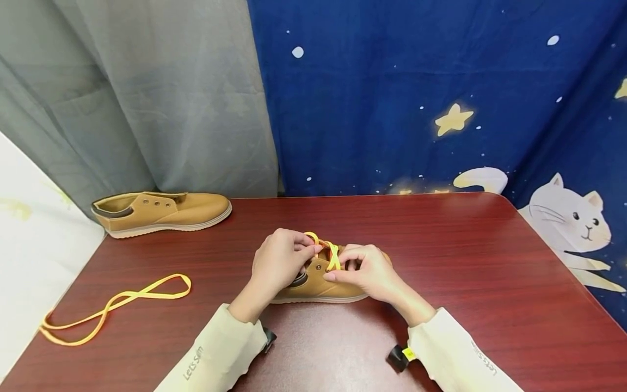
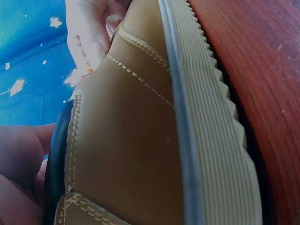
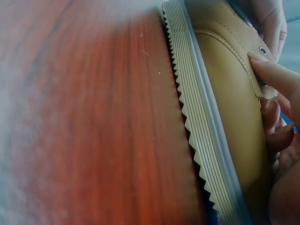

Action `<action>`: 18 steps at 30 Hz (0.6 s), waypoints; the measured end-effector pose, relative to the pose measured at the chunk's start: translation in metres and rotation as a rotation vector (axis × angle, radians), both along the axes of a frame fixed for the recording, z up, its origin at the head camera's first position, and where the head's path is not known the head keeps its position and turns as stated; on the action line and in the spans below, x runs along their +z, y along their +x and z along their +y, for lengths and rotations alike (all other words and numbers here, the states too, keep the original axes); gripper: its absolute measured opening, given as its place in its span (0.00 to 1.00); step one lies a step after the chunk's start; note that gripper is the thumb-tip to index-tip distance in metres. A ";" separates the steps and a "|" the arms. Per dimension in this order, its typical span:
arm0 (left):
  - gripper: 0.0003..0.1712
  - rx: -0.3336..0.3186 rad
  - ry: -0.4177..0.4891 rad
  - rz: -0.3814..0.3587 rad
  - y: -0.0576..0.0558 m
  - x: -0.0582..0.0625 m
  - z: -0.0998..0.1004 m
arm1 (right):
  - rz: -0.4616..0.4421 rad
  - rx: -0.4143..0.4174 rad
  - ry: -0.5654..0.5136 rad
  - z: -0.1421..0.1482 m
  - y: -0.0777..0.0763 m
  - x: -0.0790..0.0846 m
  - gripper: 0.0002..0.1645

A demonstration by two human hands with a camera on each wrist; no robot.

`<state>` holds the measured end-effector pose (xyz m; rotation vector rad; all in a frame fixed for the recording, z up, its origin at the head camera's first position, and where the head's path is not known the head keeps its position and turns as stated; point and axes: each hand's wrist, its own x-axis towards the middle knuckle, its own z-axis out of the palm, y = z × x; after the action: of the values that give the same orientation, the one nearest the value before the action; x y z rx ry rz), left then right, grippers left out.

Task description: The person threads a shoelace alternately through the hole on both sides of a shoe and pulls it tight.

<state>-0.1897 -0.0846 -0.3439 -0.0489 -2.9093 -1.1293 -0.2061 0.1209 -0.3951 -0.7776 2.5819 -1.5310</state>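
A tan lace-up shoe (image 1: 318, 292) sits on the table with its toe pointing right. Yellow-orange shoelace (image 1: 334, 257) crosses over its eyelets. My left hand (image 1: 279, 260), over the shoe's opening, pinches a loop of this lace between thumb and fingers. On the toe side, my right hand (image 1: 371, 273) has its thumb (image 3: 269, 72) on the outside of the eyelet flap (image 3: 263, 50), close to an eyelet, and its other fingers curl in behind the flap. The left wrist view mostly shows the shoe's side (image 2: 126, 136) and ridged sole (image 2: 211, 122).
Another tan shoe (image 1: 196, 209), with bare eyelets, stands at the table's back left corner. A loose yellow shoelace (image 1: 129, 295) lies looped on the left of the dark red table (image 1: 465, 261). Grey and blue curtains (image 1: 367, 109) hang behind the table.
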 end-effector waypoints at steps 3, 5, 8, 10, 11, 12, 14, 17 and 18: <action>0.05 -0.014 -0.038 -0.005 -0.001 -0.001 0.000 | 0.006 0.012 -0.001 0.000 0.000 0.000 0.08; 0.05 -0.045 -0.050 -0.016 -0.002 -0.001 -0.001 | 0.009 0.012 0.002 0.001 -0.001 0.000 0.08; 0.05 -0.118 -0.045 -0.032 -0.005 -0.001 -0.006 | 0.007 0.008 0.014 0.001 -0.001 0.000 0.08; 0.04 -0.181 -0.041 -0.045 -0.006 -0.001 -0.011 | 0.007 0.007 0.017 0.001 -0.001 -0.001 0.08; 0.04 -0.213 -0.042 -0.047 -0.007 -0.001 -0.012 | 0.006 0.008 0.016 0.001 -0.001 -0.001 0.08; 0.05 -0.247 -0.045 -0.046 -0.008 -0.001 -0.014 | 0.007 0.010 0.014 0.002 -0.001 -0.001 0.08; 0.06 -0.308 -0.043 -0.045 -0.008 -0.002 -0.018 | 0.007 0.018 0.005 0.002 -0.002 -0.002 0.08; 0.08 -0.382 -0.045 -0.039 -0.009 -0.002 -0.023 | 0.008 0.021 0.004 0.002 -0.002 -0.002 0.08; 0.09 -0.404 -0.047 -0.036 -0.009 -0.002 -0.024 | 0.006 0.020 0.006 0.003 -0.002 -0.002 0.08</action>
<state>-0.1988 -0.1082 -0.3461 -0.6494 -3.0410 -1.1085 -0.2082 0.1237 -0.3971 -0.8058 2.5740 -1.5176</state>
